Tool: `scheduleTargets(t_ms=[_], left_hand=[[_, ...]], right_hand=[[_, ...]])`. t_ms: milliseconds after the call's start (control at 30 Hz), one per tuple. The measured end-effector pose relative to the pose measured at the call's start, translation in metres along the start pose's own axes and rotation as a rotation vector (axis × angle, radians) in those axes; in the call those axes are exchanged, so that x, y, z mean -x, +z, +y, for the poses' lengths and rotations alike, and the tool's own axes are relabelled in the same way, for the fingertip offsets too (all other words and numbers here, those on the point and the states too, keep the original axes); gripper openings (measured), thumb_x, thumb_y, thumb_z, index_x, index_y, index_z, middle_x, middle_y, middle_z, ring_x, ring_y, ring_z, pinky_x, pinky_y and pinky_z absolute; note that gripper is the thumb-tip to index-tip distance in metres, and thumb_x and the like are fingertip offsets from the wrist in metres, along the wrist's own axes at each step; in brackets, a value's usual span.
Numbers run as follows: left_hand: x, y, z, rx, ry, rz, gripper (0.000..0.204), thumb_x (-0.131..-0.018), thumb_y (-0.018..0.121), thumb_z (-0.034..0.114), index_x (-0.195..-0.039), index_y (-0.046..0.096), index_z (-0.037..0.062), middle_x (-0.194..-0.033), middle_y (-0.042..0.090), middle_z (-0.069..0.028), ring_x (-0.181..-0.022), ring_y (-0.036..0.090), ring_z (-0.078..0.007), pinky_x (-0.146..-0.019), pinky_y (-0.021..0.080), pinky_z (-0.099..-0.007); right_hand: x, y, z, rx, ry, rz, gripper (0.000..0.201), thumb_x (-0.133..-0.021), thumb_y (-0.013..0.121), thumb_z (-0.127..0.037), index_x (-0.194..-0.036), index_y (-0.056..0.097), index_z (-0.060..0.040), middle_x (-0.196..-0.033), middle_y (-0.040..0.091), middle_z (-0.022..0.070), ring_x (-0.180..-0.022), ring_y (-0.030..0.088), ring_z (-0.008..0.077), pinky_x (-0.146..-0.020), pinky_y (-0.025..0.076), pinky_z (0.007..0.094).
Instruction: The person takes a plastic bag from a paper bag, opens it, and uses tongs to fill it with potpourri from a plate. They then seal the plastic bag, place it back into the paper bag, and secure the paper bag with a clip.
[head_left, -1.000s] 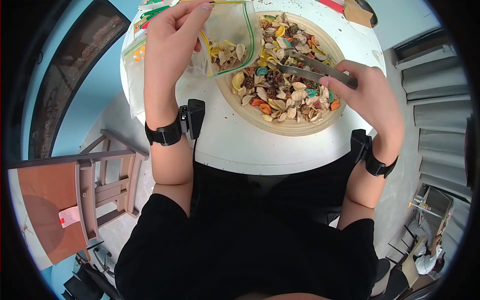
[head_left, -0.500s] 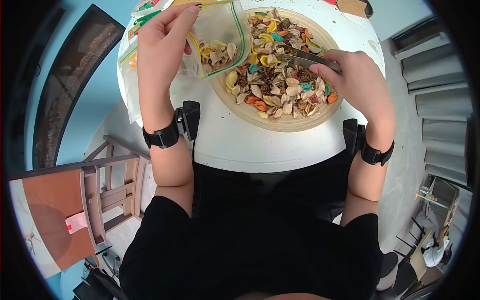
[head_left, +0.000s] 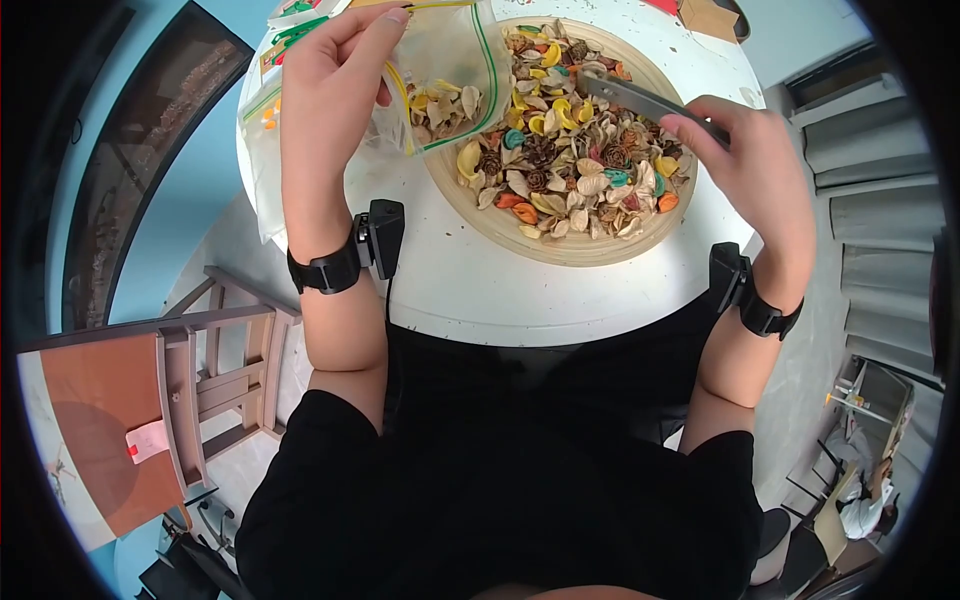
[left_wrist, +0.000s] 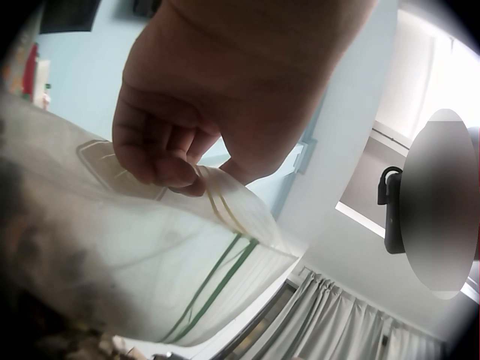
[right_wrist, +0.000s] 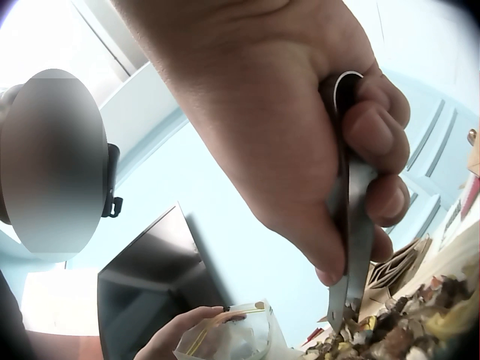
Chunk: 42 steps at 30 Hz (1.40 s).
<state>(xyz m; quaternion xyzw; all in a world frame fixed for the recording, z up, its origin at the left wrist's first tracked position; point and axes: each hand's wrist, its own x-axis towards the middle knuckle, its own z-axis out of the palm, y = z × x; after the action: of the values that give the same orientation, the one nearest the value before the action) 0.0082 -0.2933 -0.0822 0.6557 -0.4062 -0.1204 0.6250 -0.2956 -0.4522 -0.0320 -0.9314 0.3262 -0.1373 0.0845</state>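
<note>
My left hand (head_left: 335, 100) pinches the rim of a clear zip bag (left_wrist: 202, 232) between thumb and fingers, holding its mouth up. Dried petals lie in the bottom of the bag, which overlaps the left edge of a round wooden plate (head_left: 462, 208) in the head view. Potpourri (head_left: 565, 185) covers the plate: beige, yellow, orange and teal petals with small cones. Metal tongs (head_left: 650, 102) are gripped in my right hand (head_left: 755, 165), thumb on one side and fingers on the other. Their arms stand close together, tips down at the potpourri on the plate's far side.
Another clear bag (head_left: 258, 165) with orange pieces lies at the table's left edge. Beyond my left hand are green and white packages (head_left: 300, 15). A brown cardboard box (head_left: 712, 14) stands at the back right of the white table (head_left: 460, 300). A wooden chair (head_left: 225, 380) is on the left.
The tongs have shifted away toward the plate's far side, and their arms have come closer together. My left hand keeps its hold on the bag, nearly still.
</note>
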Motion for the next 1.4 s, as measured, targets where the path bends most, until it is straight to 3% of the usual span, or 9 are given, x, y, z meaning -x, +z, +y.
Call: scheduleTargets(t_ms=[300,400,667,767,933,1033,1133,1333,1400], left_hand=[[0.000,0.002,-0.001,0.005,-0.005,-0.003,0.029,-0.097,0.069,0.025,-0.114,0.076,0.0022,-0.083,0.068,0.0023,-0.071,0.060,-0.0056,-0.059,0.045,-0.0229],[-0.001,0.002,-0.002,0.011,-0.006,-0.012,0.029,-0.098,0.069,0.025,-0.114,0.076,0.0015,-0.084,0.068,0.0022,-0.071,0.060,-0.0056,-0.059,0.045,-0.0230],[0.000,0.000,-0.001,-0.006,-0.002,-0.007,0.030,-0.098,0.069,0.025,-0.114,0.075,0.0004,-0.083,0.066,0.0025,-0.070,0.059,-0.0058,-0.059,0.044,-0.0231],[0.000,-0.001,-0.002,0.019,-0.001,-0.017,0.030,-0.098,0.069,0.025,-0.114,0.076,0.0006,-0.082,0.066,0.0026,-0.070,0.059,-0.0058,-0.059,0.044,-0.0230],[0.000,0.001,0.001,0.005,-0.003,0.004,0.029,-0.097,0.069,0.024,-0.113,0.076,0.0009,-0.082,0.066,0.0027,-0.070,0.059,-0.0058,-0.059,0.045,-0.0230],[0.000,0.001,0.001,0.004,-0.006,0.008,0.029,-0.097,0.070,0.025,-0.113,0.076,0.0008,-0.082,0.066,0.0025,-0.071,0.059,-0.0060,-0.059,0.045,-0.0231],[0.001,0.003,0.002,-0.002,-0.011,0.010,0.030,-0.097,0.070,0.025,-0.113,0.076,0.0005,-0.082,0.066,0.0023,-0.071,0.059,-0.0061,-0.059,0.045,-0.0230],[0.004,0.006,0.010,-0.007,-0.029,-0.017,0.031,-0.097,0.071,0.026,-0.113,0.076,-0.0002,-0.082,0.066,0.0026,-0.071,0.059,-0.0059,-0.059,0.045,-0.0229],[0.005,0.010,0.014,-0.010,-0.031,-0.012,0.031,-0.097,0.071,0.025,-0.113,0.076,-0.0008,-0.077,0.063,0.0041,-0.066,0.055,-0.0045,-0.057,0.044,-0.0225]], right_hand=[[0.002,0.000,-0.016,-0.266,-0.169,0.275,0.025,-0.092,0.077,-0.029,-0.098,0.078,-0.0049,-0.058,0.061,0.0101,-0.046,0.052,0.0182,-0.048,0.040,0.0306],[0.000,0.011,-0.033,-0.257,-0.216,0.227,0.026,-0.092,0.077,-0.031,-0.100,0.078,-0.0064,-0.058,0.062,0.0081,-0.048,0.055,0.0179,-0.049,0.041,0.0288],[-0.009,0.007,-0.016,-0.368,-0.037,0.234,0.032,-0.096,0.074,-0.030,-0.102,0.073,0.0011,-0.067,0.062,0.0017,-0.063,0.051,0.0071,-0.057,0.040,0.0231],[-0.014,0.004,0.008,-0.217,0.107,0.106,0.044,-0.092,0.075,-0.046,-0.100,0.076,-0.0029,-0.057,0.057,0.0048,-0.052,0.048,0.0111,-0.052,0.037,0.0275],[-0.024,0.034,0.033,-0.205,0.234,-0.097,0.063,-0.090,0.070,-0.059,-0.106,0.075,0.0017,-0.065,0.064,0.0136,-0.061,0.064,0.0215,-0.062,0.050,0.0346],[-0.024,0.043,0.030,-0.198,0.212,-0.129,0.063,-0.090,0.070,-0.059,-0.108,0.075,0.0007,-0.068,0.067,0.0145,-0.063,0.065,0.0233,-0.064,0.051,0.0359],[-0.022,0.035,0.019,-0.117,0.195,-0.178,0.050,-0.094,0.072,-0.049,-0.103,0.073,0.0001,-0.066,0.064,0.0085,-0.058,0.058,0.0151,-0.059,0.046,0.0307],[-0.016,0.036,0.014,0.026,0.096,-0.085,0.054,-0.088,0.075,-0.050,-0.113,0.076,-0.0015,-0.078,0.073,0.0195,-0.073,0.073,0.0333,-0.072,0.058,0.0400],[-0.016,0.043,0.013,0.059,0.068,-0.052,0.054,-0.090,0.074,-0.050,-0.112,0.075,-0.0017,-0.074,0.071,0.0182,-0.069,0.071,0.0316,-0.067,0.055,0.0395]])
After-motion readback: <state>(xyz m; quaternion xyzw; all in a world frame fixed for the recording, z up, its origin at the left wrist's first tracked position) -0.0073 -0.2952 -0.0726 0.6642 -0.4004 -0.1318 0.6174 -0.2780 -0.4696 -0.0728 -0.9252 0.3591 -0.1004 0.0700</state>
